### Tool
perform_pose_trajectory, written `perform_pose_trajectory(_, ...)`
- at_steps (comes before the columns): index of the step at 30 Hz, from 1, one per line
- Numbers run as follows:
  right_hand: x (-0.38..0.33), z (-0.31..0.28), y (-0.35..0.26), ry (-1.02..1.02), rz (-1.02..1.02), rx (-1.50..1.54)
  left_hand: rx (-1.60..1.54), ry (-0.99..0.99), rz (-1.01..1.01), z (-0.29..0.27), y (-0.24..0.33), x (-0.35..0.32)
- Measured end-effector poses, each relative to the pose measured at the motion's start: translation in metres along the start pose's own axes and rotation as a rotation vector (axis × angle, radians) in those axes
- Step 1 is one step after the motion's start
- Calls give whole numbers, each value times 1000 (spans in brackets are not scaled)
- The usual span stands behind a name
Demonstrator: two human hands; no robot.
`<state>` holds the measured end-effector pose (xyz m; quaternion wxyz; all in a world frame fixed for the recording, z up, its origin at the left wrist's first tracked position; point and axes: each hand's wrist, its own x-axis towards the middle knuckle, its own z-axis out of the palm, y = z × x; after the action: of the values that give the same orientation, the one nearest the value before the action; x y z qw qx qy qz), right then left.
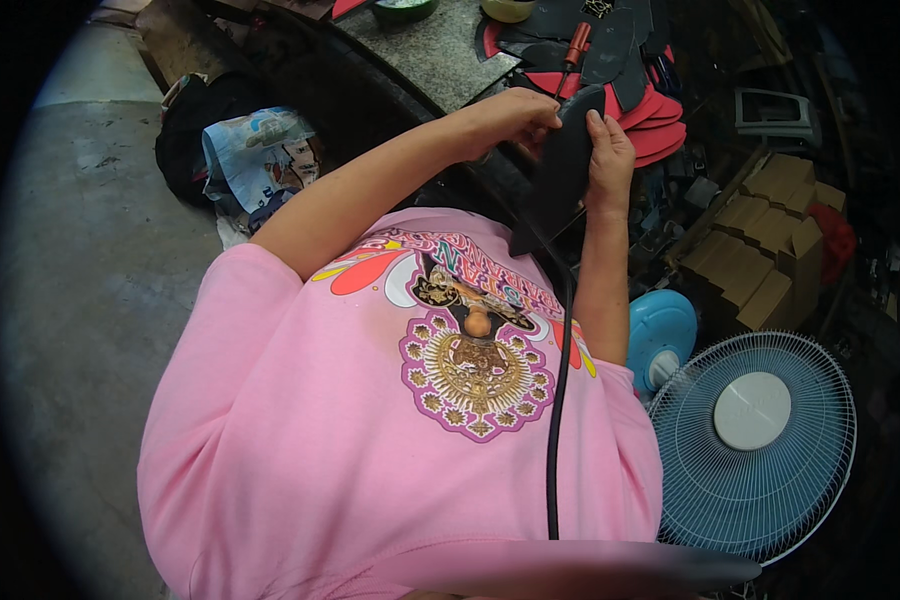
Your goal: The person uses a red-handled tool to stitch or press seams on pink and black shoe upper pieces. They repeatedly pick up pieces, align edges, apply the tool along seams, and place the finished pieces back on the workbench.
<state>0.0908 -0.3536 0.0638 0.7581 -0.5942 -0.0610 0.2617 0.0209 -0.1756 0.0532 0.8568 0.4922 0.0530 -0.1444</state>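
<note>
Hands meet over a dark, flat, elongated piece, shaped like a sole, held up in front of the chest and tilted, its upper end near the worktop edge and its lower end pointing down toward the pink shirt. The right hand clasps the piece along its right edge, fingers curled over the top end and thumb against the side, so that grip is closed on it. The left hand is bunched at the piece's upper left edge, fingers drawn together and touching it; whether it pinches the piece itself or a small tool there cannot be told.

A black cable runs from below the piece down across the shirt toward the lower edge of the view.

Just beyond the hands, on the worktop, lies a pile of red and black cut pieces, with a red-handled tool resting on top of them. A green bowl and a yellowish bowl stand at the far rim of the worktop.

To the right, well below the hands, stands a pale blue fan with a white hub, and beside it small cardboard boxes are stacked. To the left, on the concrete floor, a crumpled printed bag leans against a black bag.
</note>
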Motion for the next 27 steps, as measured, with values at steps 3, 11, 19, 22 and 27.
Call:
perform_pose_trajectory(3,-1,-2,0,35,-50,57,-96,32,-42,4,1,-3)
perform_pose_trajectory(11,1,-10,-6,21,-144,-7,75,18,9,7,2,-3)
perform_pose_trajectory(19,-6,-8,-15,0,-118,-130,180,280,165,10,1,-2)
perform_pose_trajectory(22,-4,-10,-14,8,-152,-74,499,357,363,14,4,-3)
perform_pose_trajectory(27,-5,-9,-12,-5,-170,-79,767,466,493,20,11,-6)
